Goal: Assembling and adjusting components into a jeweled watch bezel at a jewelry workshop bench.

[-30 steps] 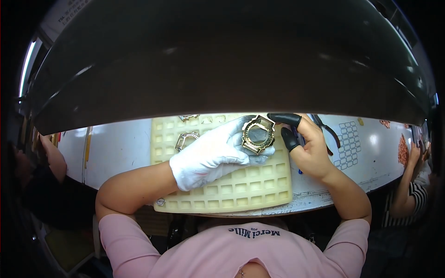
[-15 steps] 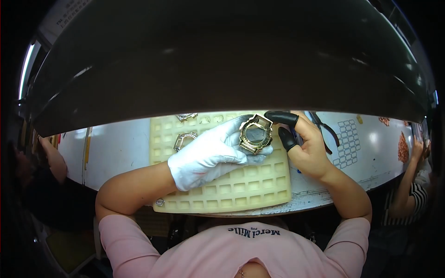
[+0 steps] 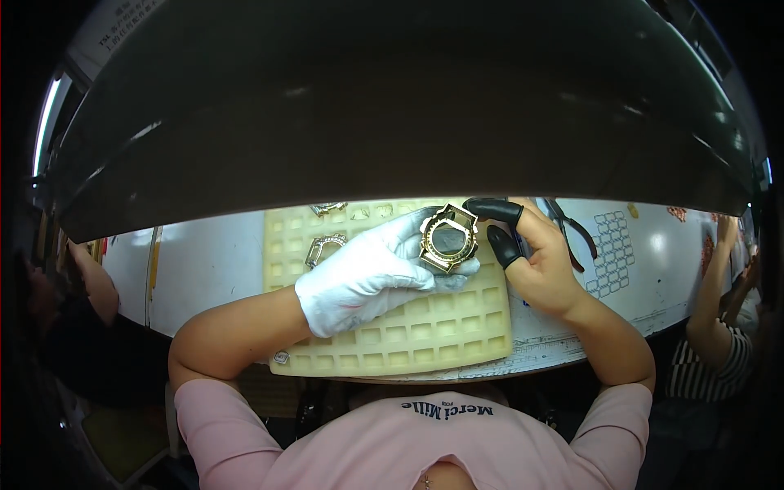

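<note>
The white-gloved left hand (image 3: 371, 278) pinches a gold watch case (image 3: 447, 238) over the top right of the cream compartment tray (image 3: 392, 343) on the table (image 3: 204, 261), its dark face turned up toward the camera, its long axis tilted slightly rightward. The right hand (image 3: 539, 261), wearing black finger cots, presses fingertips against the case's upper right edge

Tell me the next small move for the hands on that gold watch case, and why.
Probably bring the right hand in to pinch the gold watch case. The gloved left hand holds the case up over the cream compartment tray, and the right hand's black-capped fingertips sit just beside its edge.
</note>
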Demonstrator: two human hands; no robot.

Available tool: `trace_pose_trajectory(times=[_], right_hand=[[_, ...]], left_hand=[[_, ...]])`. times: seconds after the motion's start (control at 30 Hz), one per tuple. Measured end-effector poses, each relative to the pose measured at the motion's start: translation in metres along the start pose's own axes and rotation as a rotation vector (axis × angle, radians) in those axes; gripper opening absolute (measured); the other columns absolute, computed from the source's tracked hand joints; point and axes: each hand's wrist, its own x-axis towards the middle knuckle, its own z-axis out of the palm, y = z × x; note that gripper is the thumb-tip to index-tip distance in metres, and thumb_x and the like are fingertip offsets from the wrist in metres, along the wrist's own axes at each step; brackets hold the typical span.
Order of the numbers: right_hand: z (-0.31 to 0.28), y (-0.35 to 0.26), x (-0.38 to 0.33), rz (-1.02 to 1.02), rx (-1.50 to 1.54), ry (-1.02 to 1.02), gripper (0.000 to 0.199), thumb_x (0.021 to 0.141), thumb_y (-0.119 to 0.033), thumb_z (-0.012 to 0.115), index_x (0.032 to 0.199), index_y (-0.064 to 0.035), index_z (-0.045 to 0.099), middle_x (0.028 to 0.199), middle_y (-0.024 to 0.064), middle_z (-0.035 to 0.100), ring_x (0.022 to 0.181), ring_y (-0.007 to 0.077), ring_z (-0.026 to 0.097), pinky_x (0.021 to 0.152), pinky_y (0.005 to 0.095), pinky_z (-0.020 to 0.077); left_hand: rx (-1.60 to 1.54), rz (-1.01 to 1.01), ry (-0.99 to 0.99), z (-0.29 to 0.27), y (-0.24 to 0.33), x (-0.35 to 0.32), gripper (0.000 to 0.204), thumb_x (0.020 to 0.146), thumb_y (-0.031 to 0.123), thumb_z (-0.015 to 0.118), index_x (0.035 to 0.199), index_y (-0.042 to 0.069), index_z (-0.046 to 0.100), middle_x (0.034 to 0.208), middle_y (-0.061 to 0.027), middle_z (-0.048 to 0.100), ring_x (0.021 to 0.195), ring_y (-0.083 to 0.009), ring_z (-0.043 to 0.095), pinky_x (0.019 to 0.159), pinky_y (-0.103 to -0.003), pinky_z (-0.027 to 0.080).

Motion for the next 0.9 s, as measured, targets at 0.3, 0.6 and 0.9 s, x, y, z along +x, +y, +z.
trace_pose_trajectory(times=[0.3,0.6,0.9], right_hand=[[0.0014,0.0038,-0.0018,0.008,-0.02,-0.025,0.033,0.076,0.009,0.051,0.108,0.0023,0.059,0.102,0.0143,0.058,0.094,0.0263,0.055,0.084,0.0314,0.0428],[0.0004,0.0047,-0.0009,0.033,-0.002,-0.059,0.038,0.074,0.01,0.05,0.11,0.0019,0.059,0.106,0.0143,0.059,0.099,0.0246,0.056,0.086,0.0311,0.0442],[0.0019,0.0013,-0.0023,0.08,0.007,-0.031,0.032,0.078,0.006,0.052,0.108,0.0005,0.061,0.1,0.0131,0.061,0.093,0.0237,0.057,0.082,0.0309,0.044]], left_hand=[[0.074,0.021,0.026,0.004,-0.0037,0.0002,0.069,0.08,-0.006,0.061,0.139,0.005,0.027,0.128,-0.0107,0.049,0.117,-0.0218,0.051,0.099,-0.034,0.044],[0.107,0.032,0.036,0.003,-0.0038,-0.0001,0.069,0.08,-0.002,0.064,0.139,0.006,0.028,0.123,-0.0092,0.052,0.11,-0.0182,0.055,0.095,-0.03,0.047],[0.169,0.032,0.003,0.0002,-0.0049,0.0006,0.069,0.08,0.001,0.065,0.138,0.004,0.029,0.125,-0.0079,0.05,0.113,-0.0152,0.052,0.095,-0.028,0.045]])
